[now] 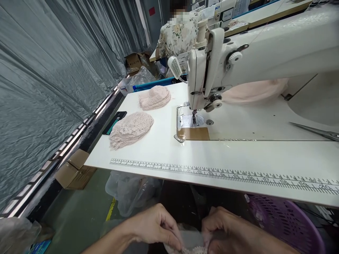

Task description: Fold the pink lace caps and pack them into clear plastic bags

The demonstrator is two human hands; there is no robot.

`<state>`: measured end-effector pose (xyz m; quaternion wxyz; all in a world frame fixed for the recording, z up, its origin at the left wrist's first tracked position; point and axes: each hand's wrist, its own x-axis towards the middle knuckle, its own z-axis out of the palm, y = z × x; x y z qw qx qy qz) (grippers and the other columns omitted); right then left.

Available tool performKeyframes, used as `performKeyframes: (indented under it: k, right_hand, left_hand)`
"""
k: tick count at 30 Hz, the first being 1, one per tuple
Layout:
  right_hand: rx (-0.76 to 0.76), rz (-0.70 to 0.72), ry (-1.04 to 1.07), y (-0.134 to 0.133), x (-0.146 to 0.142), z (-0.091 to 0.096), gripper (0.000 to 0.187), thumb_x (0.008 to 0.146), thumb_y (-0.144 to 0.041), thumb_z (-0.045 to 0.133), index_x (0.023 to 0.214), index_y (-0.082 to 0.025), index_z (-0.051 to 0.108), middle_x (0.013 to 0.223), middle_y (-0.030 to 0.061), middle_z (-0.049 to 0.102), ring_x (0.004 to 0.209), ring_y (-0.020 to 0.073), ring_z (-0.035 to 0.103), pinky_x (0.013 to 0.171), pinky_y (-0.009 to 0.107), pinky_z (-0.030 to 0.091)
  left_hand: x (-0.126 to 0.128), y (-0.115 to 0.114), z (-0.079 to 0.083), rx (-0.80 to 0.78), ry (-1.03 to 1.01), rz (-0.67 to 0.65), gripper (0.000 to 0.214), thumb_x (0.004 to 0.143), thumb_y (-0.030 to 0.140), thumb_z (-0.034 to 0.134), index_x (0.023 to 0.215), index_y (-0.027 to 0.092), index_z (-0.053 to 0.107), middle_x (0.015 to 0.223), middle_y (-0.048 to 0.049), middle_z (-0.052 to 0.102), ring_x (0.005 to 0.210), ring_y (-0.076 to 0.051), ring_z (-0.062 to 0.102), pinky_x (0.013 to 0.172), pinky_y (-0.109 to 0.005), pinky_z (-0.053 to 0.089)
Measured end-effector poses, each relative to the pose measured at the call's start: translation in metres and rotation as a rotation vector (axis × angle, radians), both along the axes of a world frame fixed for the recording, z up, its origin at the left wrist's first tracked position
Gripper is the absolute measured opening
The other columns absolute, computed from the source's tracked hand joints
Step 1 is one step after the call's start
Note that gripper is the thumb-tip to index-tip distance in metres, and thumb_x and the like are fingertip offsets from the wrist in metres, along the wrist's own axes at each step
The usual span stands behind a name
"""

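Below the table's front edge, my left hand [158,227] pinches one side of a pale lacy fabric piece [192,241] with a sheer strip. On its other side, my right hand [225,227] is closed on the same piece. The lower part of the fabric runs out of view. Two pale pink knit fabric pieces, a nearer one [132,128] and a farther one [155,97], lie on the left of the white table [156,150]. Beyond my hands stands a white sewing machine [197,79], its presser foot [194,117] over the metal plate.
Scissors [317,130] lie at the right, and pink cloth [254,91] sits under the machine arm. A dark phone-like object [116,120] is at the left edge. A purple basket [288,225] stands below right. A person in a floral top [178,37] sits ahead.
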<state>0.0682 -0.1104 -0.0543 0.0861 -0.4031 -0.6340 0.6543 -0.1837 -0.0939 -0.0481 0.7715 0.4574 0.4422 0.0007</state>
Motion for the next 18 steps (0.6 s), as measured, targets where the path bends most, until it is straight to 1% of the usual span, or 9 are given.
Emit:
performKeyframes:
  k: [2,3,6,8,9,11,13,15,18]
  right_hand:
    - [0.001,0.007,0.021,0.002,0.001,-0.001,0.003,0.072,-0.02,0.073,0.073,-0.019,0.075,0.071,-0.0012,0.063,0.074,0.0157,0.059,0.064,0.022,0.039]
    - [0.001,0.005,0.03,0.003,0.002,-0.001,0.007,0.075,-0.022,0.069,0.073,-0.018,0.074,0.07,-0.0008,0.062,0.072,0.0155,0.057,0.064,0.022,0.039]
    - [0.007,-0.003,0.071,0.007,0.006,-0.001,0.025,0.084,-0.035,0.06,0.074,-0.015,0.072,0.068,0.0002,0.056,0.069,0.015,0.052,0.062,0.023,0.037]
    - [-0.016,0.002,0.119,0.01,0.009,-0.002,0.037,0.086,-0.046,0.056,0.076,-0.014,0.072,0.067,0.0005,0.055,0.067,0.0144,0.05,0.061,0.024,0.036]
    - [-0.043,0.011,0.151,0.011,0.011,-0.003,0.04,0.084,-0.051,0.058,0.078,-0.014,0.072,0.067,0.0003,0.056,0.066,0.0142,0.05,0.06,0.024,0.037]
    - [-0.103,0.02,0.194,0.011,0.015,-0.008,0.039,0.074,-0.053,0.071,0.082,-0.015,0.073,0.071,-0.0003,0.061,0.068,0.0145,0.053,0.061,0.023,0.038]
    - [-0.176,-0.015,0.232,0.01,0.019,-0.014,0.04,0.058,-0.044,0.086,0.086,-0.018,0.074,0.078,-0.0019,0.065,0.075,0.0153,0.056,0.065,0.022,0.04]
    - [-0.262,-0.096,0.334,0.006,0.021,-0.022,0.048,0.048,-0.034,0.092,0.091,-0.021,0.073,0.086,-0.0031,0.067,0.084,0.0164,0.057,0.072,0.022,0.04]
    - [-0.343,-0.206,0.524,-0.004,0.016,-0.035,0.051,0.051,-0.037,0.091,0.096,-0.022,0.071,0.095,-0.0014,0.067,0.097,0.0203,0.058,0.083,0.027,0.041]
  left_hand:
    - [-0.002,-0.001,-0.001,-0.015,-0.005,-0.004,0.04,0.056,0.05,0.087,0.079,0.018,0.079,0.065,-0.0007,0.069,0.058,-0.009,0.06,0.062,-0.017,0.051]
    - [-0.003,-0.001,-0.002,-0.009,-0.003,-0.008,0.041,0.056,0.051,0.087,0.079,0.018,0.079,0.065,-0.0006,0.069,0.058,-0.008,0.06,0.061,-0.017,0.051]
    - [-0.007,-0.002,-0.002,0.043,0.009,-0.025,0.04,0.059,0.051,0.086,0.079,0.017,0.078,0.067,-0.0018,0.069,0.058,-0.008,0.06,0.059,-0.016,0.049]
    - [-0.011,-0.002,-0.001,0.061,0.012,-0.03,0.04,0.061,0.051,0.085,0.08,0.016,0.078,0.066,-0.0027,0.069,0.058,-0.009,0.061,0.059,-0.017,0.049]
    - [-0.014,-0.001,-0.001,0.066,0.006,-0.03,0.041,0.062,0.051,0.084,0.081,0.016,0.078,0.066,-0.0029,0.068,0.058,-0.01,0.06,0.058,-0.018,0.049]
    - [-0.019,-0.001,-0.001,0.086,-0.017,-0.023,0.04,0.063,0.051,0.084,0.081,0.015,0.078,0.066,-0.0034,0.068,0.058,-0.01,0.059,0.058,-0.018,0.047]
    - [-0.024,-0.002,-0.003,0.095,-0.066,0.022,0.039,0.064,0.049,0.085,0.079,0.014,0.077,0.064,-0.0036,0.066,0.057,-0.009,0.056,0.057,-0.017,0.044]
    - [-0.029,-0.004,-0.007,0.086,-0.114,0.085,0.043,0.063,0.052,0.085,0.075,0.012,0.075,0.06,-0.0031,0.062,0.055,-0.009,0.053,0.053,-0.017,0.041]
    - [-0.037,-0.009,-0.016,0.08,-0.141,0.151,0.055,0.059,0.063,0.082,0.069,0.011,0.07,0.056,-0.0008,0.055,0.051,-0.008,0.046,0.048,-0.017,0.034]
